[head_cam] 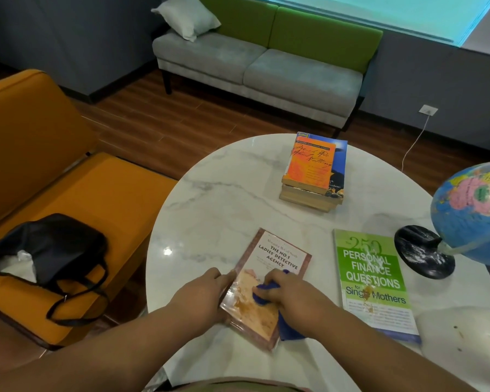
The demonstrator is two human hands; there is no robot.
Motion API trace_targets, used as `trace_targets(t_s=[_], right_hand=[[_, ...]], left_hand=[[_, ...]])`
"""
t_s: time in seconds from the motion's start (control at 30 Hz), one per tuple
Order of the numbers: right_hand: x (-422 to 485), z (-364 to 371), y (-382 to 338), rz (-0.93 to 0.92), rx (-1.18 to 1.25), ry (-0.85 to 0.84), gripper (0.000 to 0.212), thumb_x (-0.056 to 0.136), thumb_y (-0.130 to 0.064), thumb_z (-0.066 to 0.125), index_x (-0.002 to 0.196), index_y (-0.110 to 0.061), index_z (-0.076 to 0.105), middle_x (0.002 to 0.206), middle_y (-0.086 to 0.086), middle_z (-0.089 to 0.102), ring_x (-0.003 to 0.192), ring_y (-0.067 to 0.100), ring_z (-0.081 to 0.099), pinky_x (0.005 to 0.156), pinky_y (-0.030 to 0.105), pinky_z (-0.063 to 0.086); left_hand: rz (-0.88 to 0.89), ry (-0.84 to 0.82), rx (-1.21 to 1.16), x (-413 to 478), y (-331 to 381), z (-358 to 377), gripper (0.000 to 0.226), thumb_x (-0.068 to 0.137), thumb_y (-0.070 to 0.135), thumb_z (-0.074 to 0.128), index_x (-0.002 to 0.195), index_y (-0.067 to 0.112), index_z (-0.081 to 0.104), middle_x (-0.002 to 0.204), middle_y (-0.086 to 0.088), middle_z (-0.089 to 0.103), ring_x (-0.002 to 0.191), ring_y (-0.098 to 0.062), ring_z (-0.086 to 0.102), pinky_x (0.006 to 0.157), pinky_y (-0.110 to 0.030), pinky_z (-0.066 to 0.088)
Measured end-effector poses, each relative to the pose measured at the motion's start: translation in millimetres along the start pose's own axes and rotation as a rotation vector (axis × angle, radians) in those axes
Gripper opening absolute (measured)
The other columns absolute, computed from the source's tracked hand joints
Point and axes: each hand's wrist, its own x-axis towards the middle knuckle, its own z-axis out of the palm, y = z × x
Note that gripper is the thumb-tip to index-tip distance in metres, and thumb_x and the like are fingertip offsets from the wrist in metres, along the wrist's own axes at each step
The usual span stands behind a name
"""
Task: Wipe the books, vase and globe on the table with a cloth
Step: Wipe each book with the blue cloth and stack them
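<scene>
A beige paperback [277, 258] with a stained cover lies near the front of the round marble table [227, 199]. My left hand [203, 294] holds its left edge, fingers curled along it. My right hand [287, 292] grips a blue cloth [287, 326] and presses it on the cover's lower part. A green book [371, 275] with smudges lies to the right. A stack of books [313, 171] with an orange cover on top sits further back. The globe [473, 205] stands on a dusty black base [423, 251] at the right edge. A white rounded object [464, 332], possibly the vase, sits at the lower right.
An orange sofa [68, 176] with a black bag [54, 247] stands left of the table. A grey and green sofa [266, 60] with a white cushion [186, 17] stands behind. A white cable [415, 142] runs from a wall socket to the floor.
</scene>
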Motion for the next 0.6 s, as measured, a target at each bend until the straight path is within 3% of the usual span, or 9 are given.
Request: trace_targets(t_s=[0.17, 0.3, 0.37, 0.43, 0.5, 0.57, 0.6], right_hand=[[2.8, -6.6, 7.6, 0.173, 0.001, 0.120, 0.048, 0.093, -0.010, 0.042, 0.131, -0.037, 0.050, 0.123, 0.004, 0.041, 0.104, 0.028, 0.047, 0.084, 0.038, 0.044], [-8.5, 2.2, -0.2, 0.025, 0.006, -0.011, 0.050, 0.092, -0.006, 0.042, 0.131, -0.037, 0.050, 0.125, 0.001, 0.043, 0.108, 0.028, 0.046, 0.088, 0.040, 0.044], [-6.3, -4.4, 8.8, 0.086, 0.034, 0.023, 0.050, 0.093, -0.008, 0.042, 0.129, -0.040, 0.051, 0.125, 0.001, 0.043, 0.109, 0.028, 0.046, 0.089, 0.039, 0.044], [-1.8, -8.2, 13.0, 0.191, -0.028, 0.088, 0.048, 0.093, -0.017, 0.047, 0.134, -0.040, 0.044, 0.129, 0.000, 0.038, 0.114, 0.027, 0.044, 0.091, 0.037, 0.044], [-2.6, -5.0, 8.9, 0.171, -0.125, 0.066, 0.052, 0.091, -0.030, 0.052, 0.139, -0.038, 0.036, 0.135, -0.003, 0.033, 0.120, 0.025, 0.040, 0.095, 0.035, 0.044], [-10.4, 5.8, 6.0, 0.076, -0.081, 0.020, 0.044, 0.089, -0.041, 0.040, 0.133, -0.039, 0.044, 0.133, -0.005, 0.037, 0.118, 0.022, 0.042, 0.094, 0.035, 0.043], [-15.4, 10.3, 6.7, -0.014, -0.077, -0.006, 0.051, 0.084, -0.051, 0.029, 0.128, -0.039, 0.051, 0.130, -0.005, 0.041, 0.114, 0.020, 0.043, 0.091, 0.034, 0.043]], left_hand=[[-0.004, 0.000, -0.001, -0.2, 0.6, -0.4, 0.085, 0.074, 0.045, 0.074, 0.145, 0.036, 0.028, 0.119, 0.006, 0.049, 0.101, -0.016, 0.059, 0.084, -0.028, 0.052], [0.000, 0.004, -0.002, -1.0, 1.7, -1.7, 0.084, 0.074, 0.046, 0.074, 0.145, 0.036, 0.030, 0.119, 0.005, 0.050, 0.102, -0.016, 0.059, 0.084, -0.027, 0.052], [-0.001, 0.001, 0.000, -1.9, 1.6, -1.6, 0.085, 0.074, 0.045, 0.075, 0.145, 0.036, 0.029, 0.119, 0.005, 0.049, 0.102, -0.016, 0.059, 0.085, -0.027, 0.051], [-0.005, -0.006, -0.003, -2.1, 1.8, -1.9, 0.085, 0.075, 0.043, 0.074, 0.146, 0.036, 0.028, 0.119, 0.006, 0.048, 0.103, -0.016, 0.059, 0.084, -0.028, 0.051], [-0.009, -0.009, -0.007, -2.0, 2.4, -2.3, 0.085, 0.075, 0.043, 0.074, 0.146, 0.036, 0.028, 0.118, 0.006, 0.048, 0.102, -0.016, 0.059, 0.083, -0.028, 0.051], [-0.007, -0.006, -0.007, -2.0, 2.2, -2.4, 0.084, 0.075, 0.045, 0.074, 0.145, 0.036, 0.029, 0.118, 0.006, 0.048, 0.102, -0.016, 0.059, 0.083, -0.028, 0.051], [-0.008, -0.007, -0.008, -2.1, 1.9, -2.4, 0.085, 0.075, 0.045, 0.074, 0.145, 0.036, 0.029, 0.118, 0.007, 0.048, 0.101, -0.015, 0.059, 0.083, -0.028, 0.052]])
